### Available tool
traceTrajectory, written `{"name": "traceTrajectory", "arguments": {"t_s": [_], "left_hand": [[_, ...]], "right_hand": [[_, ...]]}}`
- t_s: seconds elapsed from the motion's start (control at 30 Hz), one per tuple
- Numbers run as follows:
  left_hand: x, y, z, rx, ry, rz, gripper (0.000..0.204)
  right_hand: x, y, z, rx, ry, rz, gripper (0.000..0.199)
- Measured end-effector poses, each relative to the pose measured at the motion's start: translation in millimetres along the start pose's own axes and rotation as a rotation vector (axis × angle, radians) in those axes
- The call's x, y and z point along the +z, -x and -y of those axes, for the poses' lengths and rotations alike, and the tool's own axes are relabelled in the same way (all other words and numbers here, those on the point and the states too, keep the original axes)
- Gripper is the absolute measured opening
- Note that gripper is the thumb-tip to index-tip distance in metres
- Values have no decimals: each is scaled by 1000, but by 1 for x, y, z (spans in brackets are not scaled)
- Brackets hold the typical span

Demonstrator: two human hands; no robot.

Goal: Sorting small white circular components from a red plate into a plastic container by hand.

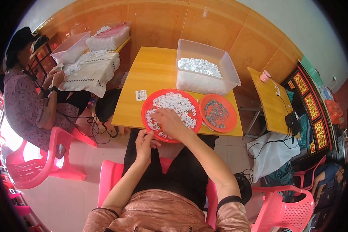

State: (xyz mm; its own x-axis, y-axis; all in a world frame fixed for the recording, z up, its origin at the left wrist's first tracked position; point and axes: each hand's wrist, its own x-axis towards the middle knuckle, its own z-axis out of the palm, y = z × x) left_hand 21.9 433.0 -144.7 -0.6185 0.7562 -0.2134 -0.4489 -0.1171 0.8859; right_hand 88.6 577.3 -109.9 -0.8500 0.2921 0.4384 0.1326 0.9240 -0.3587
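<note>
A round red tray at the near edge of the yellow table holds a heap of small white plastic pieces with dark holes. My right hand reaches over the tray, its fingers stretched out and touching the pieces. Just off the tray's near left rim is my left hand, its fingers curled with thumb and forefinger together. Whatever it may pinch is too small to make out. To the right stands a smaller orange-red plate with many small grey metal parts.
Behind the tray, a clear plastic bin holds more white pieces. A printed white card lies left of the tray. At left a person works at a cloth-covered table. A pink cup stands on the right table.
</note>
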Motion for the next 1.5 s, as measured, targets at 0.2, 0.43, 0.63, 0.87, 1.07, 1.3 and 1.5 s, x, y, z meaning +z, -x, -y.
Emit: {"name": "traceTrajectory", "arguments": {"t_s": [0.2,0.43,0.63,0.87,1.07,1.3,1.5], "left_hand": [[-6,-2,1,2,-10,-9,14],[-2,2,3,0,-2,3,16],[-5,1,6,-8,27,8,18],[-4,0,8,-1,36,8,18],[-3,2,7,6,40,4,19],[-1,2,8,1,52,11,21],[-4,1,7,2,42,-2,22]], "right_hand": [[-22,9,-11,-82,106,164,23],[-25,3,-17,49,35,73,19],[-10,0,4,-86,59,176,26],[-33,12,-5,128,66,115,14],[-19,14,21,219,-90,189,10],[-9,13,-5,193,8,-138,10],[-24,14,0,341,-18,-43,10]]}}
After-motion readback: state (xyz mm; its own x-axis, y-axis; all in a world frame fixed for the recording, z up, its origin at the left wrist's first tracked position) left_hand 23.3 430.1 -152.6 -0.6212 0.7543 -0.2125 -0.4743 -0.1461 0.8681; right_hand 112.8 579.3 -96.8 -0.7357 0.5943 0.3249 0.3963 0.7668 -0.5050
